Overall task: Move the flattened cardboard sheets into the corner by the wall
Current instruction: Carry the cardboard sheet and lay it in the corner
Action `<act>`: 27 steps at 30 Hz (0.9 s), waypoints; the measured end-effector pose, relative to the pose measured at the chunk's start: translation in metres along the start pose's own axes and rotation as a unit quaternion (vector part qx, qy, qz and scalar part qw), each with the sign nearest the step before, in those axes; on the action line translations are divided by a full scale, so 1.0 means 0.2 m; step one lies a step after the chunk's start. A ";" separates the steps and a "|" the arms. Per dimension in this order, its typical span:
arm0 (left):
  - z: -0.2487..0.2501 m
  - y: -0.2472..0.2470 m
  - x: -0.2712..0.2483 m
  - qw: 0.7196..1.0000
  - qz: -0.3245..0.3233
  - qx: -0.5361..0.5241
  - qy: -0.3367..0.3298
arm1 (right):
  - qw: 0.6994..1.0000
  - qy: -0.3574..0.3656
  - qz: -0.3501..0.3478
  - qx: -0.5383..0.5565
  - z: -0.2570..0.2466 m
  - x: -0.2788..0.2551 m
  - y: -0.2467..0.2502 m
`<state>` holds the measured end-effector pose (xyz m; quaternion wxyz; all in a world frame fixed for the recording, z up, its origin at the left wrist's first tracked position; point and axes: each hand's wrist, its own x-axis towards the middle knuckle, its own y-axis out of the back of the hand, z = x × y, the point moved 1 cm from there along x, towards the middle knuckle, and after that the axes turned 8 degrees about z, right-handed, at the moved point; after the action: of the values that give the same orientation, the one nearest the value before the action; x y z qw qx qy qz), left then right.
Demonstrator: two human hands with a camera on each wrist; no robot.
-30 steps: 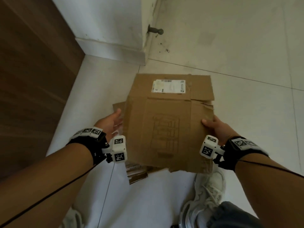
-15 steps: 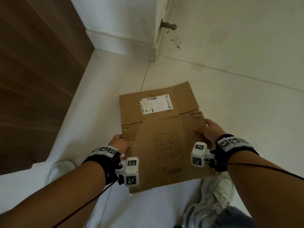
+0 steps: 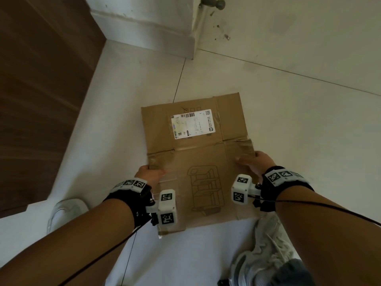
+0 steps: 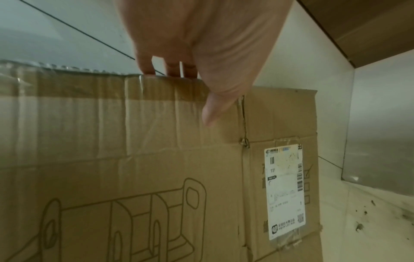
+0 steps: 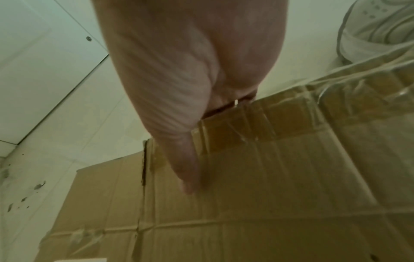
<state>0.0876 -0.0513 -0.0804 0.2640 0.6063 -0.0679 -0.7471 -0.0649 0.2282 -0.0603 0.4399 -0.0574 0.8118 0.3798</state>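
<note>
A flattened brown cardboard sheet [image 3: 198, 162] with a white shipping label [image 3: 192, 123] and a printed shelf drawing hangs low over the tiled floor. My left hand [image 3: 149, 175] pinches its left edge, thumb on top and fingers underneath, as the left wrist view shows [image 4: 201, 79] on the cardboard [image 4: 156, 177]. My right hand [image 3: 254, 164] grips the right edge the same way; the right wrist view shows the thumb [image 5: 183, 168] lying on the cardboard [image 5: 268, 195]. The corner [image 3: 107, 40], where the white wall meets a brown wooden panel, lies ahead to the left.
A brown wooden panel [image 3: 41, 100] runs along the left. A white skirting board [image 3: 148, 36] ends at a wall edge with a door stopper [image 3: 212, 2]. My white shoes [image 3: 64, 213] [image 3: 266, 244] stand on the floor tiles [image 3: 288, 100].
The cardboard has come down from a raised, tilted hold to nearly flat and low over the floor. The view has moved closer to the corner, and both hands keep their hold.
</note>
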 end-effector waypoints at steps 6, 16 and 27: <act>0.04 0.03 -0.02 1.000 0.017 0.005 -0.008 | 0.999 -0.012 -0.042 0.006 0.02 0.02 -0.02; 0.07 0.06 0.02 0.998 0.037 -0.016 -0.038 | 0.996 0.020 -0.052 0.072 -0.01 -0.02 -0.05; 0.50 0.48 0.07 0.977 0.160 0.040 -0.133 | 0.971 0.119 -0.060 0.198 -0.39 -0.18 -0.26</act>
<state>0.0217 -0.1616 -0.0263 0.3439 0.4934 -0.2285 -0.7656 -0.0725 0.1309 -0.0379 0.3651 -0.0626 0.9122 0.1749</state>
